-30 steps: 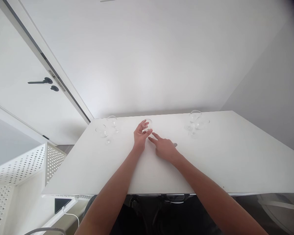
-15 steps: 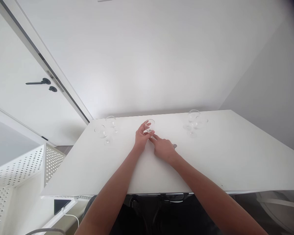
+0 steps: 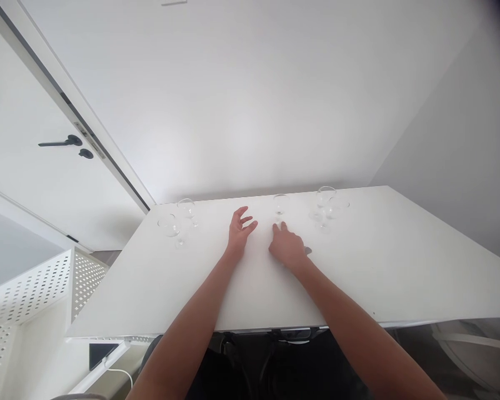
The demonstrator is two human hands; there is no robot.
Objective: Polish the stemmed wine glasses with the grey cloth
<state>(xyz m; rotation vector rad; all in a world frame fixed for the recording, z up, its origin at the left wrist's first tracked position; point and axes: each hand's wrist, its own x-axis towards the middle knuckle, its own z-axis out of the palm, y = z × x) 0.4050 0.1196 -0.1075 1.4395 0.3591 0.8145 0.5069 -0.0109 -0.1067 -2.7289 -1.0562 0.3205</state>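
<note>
A clear stemmed glass (image 3: pixel 280 205) stands upright near the back middle of the white table (image 3: pixel 258 294). My right hand (image 3: pixel 288 245) is at its foot, the index and middle fingertips at the base and the other fingers curled under. A small dark grey thing (image 3: pixel 308 250) sticks out by the right side of this hand; most of it is hidden and I cannot make out its kind. My left hand (image 3: pixel 239 230), to the left of the glass, is apart from it, fingers spread and curved with nothing between them.
Two stemmed glasses (image 3: pixel 169 225) stand at the table's back left, and two more stemmed glasses (image 3: pixel 325 199) close together at the back right. Behind the table rises a white wall (image 3: pixel 250 111). A door with a black handle (image 3: pixel 60 142) is at left.
My left hand has let go of the glass. The glass has shifted right, with my right hand at its foot, and the grey thing has moved right along with that hand.
</note>
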